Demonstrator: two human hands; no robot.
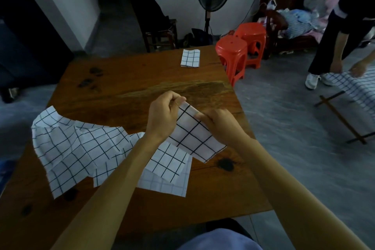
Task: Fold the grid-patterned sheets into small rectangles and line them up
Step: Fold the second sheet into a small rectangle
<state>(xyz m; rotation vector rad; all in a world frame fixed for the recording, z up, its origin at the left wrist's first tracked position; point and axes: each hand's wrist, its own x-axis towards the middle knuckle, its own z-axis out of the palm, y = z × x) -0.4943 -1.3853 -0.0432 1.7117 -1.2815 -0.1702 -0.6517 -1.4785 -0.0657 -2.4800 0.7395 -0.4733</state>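
The wooden table [125, 87] fills the frame's middle, its grain knotted and worn. At lower left a heap of unfolded grid sheets [81, 152] sprawls, creased white with black lines. Mid-frame, a half-folded sheet [194, 138] is raised, long axis running upper left to lower right; left hand [162, 115] and right hand [219, 124] pinch its upper edge. A folded rectangle [190, 58] lies flat at the table's upper edge.

Table [125, 87]: brown wood, grain and dark knots visible, a worn paler streak across the middle.
Held sheet [192, 134]: thin, white, black grid, matt (cloth or paper not determinable).
Loose sheets [77, 148]: same material, creased.
Stools [233, 50]: red plastic, glossy.
Floor [284, 128]: grey, matt.
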